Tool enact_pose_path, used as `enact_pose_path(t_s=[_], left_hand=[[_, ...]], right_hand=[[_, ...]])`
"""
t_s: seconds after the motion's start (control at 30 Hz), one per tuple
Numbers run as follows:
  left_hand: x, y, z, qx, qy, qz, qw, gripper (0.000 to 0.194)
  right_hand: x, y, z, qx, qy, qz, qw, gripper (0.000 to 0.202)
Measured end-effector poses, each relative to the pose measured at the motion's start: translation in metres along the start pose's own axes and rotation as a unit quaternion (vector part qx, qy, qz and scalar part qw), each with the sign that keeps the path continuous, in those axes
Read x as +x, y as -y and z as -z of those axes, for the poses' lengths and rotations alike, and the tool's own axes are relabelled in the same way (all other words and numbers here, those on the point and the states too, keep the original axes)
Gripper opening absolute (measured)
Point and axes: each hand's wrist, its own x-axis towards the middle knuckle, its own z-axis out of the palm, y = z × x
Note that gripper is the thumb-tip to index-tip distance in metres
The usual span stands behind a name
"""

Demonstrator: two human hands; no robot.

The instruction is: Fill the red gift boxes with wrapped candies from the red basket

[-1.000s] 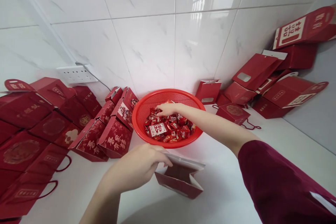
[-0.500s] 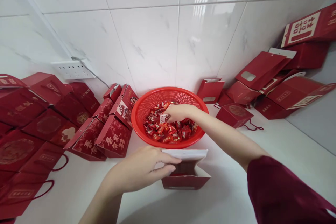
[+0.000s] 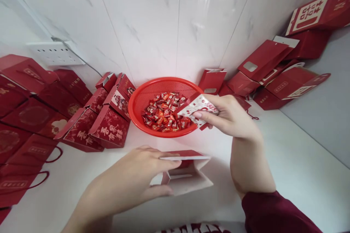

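My left hand [image 3: 144,174] grips a red paper gift bag [image 3: 191,185] by its left side, with the fingers along the far rim and the thumb by the near panel. The mouth of the bag gapes toward me, showing a pale inside; a white slot shows there. My right hand [image 3: 229,116] pinches a flat white packet [image 3: 198,107] with red print and red edges, thumb on top. That packet is over the right rim of a red plastic basket [image 3: 139,123], above and behind the bag. Many small red-wrapped candies [image 3: 164,113] lie in the basket.
Red printed boxes [image 3: 111,127] stand left of the basket, and more red boxes with cord handles [image 3: 32,153] are stacked at far left. At right, red bags and boxes [image 3: 262,58] are piled against the wall. A white socket strip [image 3: 56,52] is on the tiled wall.
My right hand has come up out of the basket toward the right, now holding the white packet. The bag has tilted with its mouth more toward me, and my left thumb has moved lower.
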Motion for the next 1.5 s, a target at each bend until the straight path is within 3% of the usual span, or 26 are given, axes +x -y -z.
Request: enact_pose_path(t_s=[0.07, 0.13, 0.23, 0.3, 0.37, 0.53, 0.8, 0.97, 1.1, 1.13, 1.23, 1.3, 1.37, 1.43, 1.5], left_hand=[[-0.006, -0.007, -0.006, 0.015, -0.006, -0.014, 1.0, 0.051], [-0.009, -0.009, -0.01, 0.018, -0.014, -0.021, 1.0, 0.054], [-0.009, -0.01, -0.013, 0.021, -0.009, -0.03, 0.999, 0.052], [-0.008, -0.01, -0.011, 0.025, -0.009, -0.033, 0.999, 0.05], [-0.005, -0.011, -0.008, 0.023, -0.011, -0.035, 0.999, 0.05], [0.0, -0.009, 0.0, 0.02, -0.013, -0.044, 0.999, 0.051], [-0.028, -0.034, 0.006, 0.102, -0.05, -0.055, 0.992, 0.057], [-0.021, -0.028, 0.007, 0.067, -0.087, 0.016, 0.994, 0.072], [-0.011, -0.014, 0.01, 0.022, -0.039, 0.001, 0.999, 0.03], [-0.011, -0.012, 0.01, 0.032, -0.03, -0.001, 0.999, 0.031], [-0.016, -0.009, 0.007, 0.067, 0.0, 0.005, 0.998, 0.046], [-0.019, -0.008, 0.005, 0.054, 0.021, -0.011, 0.998, 0.036], [-0.021, -0.007, 0.004, 0.031, 0.004, -0.02, 0.999, 0.021], [-0.021, -0.006, 0.005, 0.025, -0.027, -0.009, 0.999, 0.02], [-0.021, -0.006, 0.005, 0.026, -0.039, 0.011, 0.999, 0.023]], right_hand=[[-0.01, 0.006, 0.009, -0.036, -0.01, -0.001, 0.999, 0.027], [-0.012, 0.004, 0.01, -0.063, 0.027, -0.012, 0.998, 0.029], [-0.001, -0.016, -0.005, -0.073, 0.027, -0.061, 0.995, 0.023], [0.013, -0.034, -0.021, -0.033, -0.037, -0.079, 0.996, 0.042], [0.026, -0.049, -0.036, 0.023, -0.039, -0.057, 0.997, 0.061], [0.041, -0.055, -0.054, -0.012, 0.027, -0.006, 1.0, 0.024], [0.026, -0.042, -0.032, 0.011, 0.006, -0.004, 1.0, 0.019], [0.013, -0.042, -0.018, -0.019, -0.013, -0.023, 0.999, 0.02], [0.008, -0.038, -0.017, -0.042, 0.005, -0.031, 0.999, 0.019], [0.007, -0.037, -0.016, -0.043, 0.012, -0.03, 0.999, 0.019], [0.005, -0.03, -0.014, -0.029, 0.034, -0.025, 0.999, 0.018], [-0.001, -0.017, -0.012, 0.003, 0.044, 0.0, 0.999, 0.017], [-0.012, 0.003, -0.01, 0.048, 0.034, 0.048, 0.997, 0.016], [-0.027, 0.028, -0.011, 0.074, 0.027, 0.104, 0.991, 0.015], [-0.043, 0.049, -0.016, 0.045, 0.064, 0.156, 0.985, 0.014]])
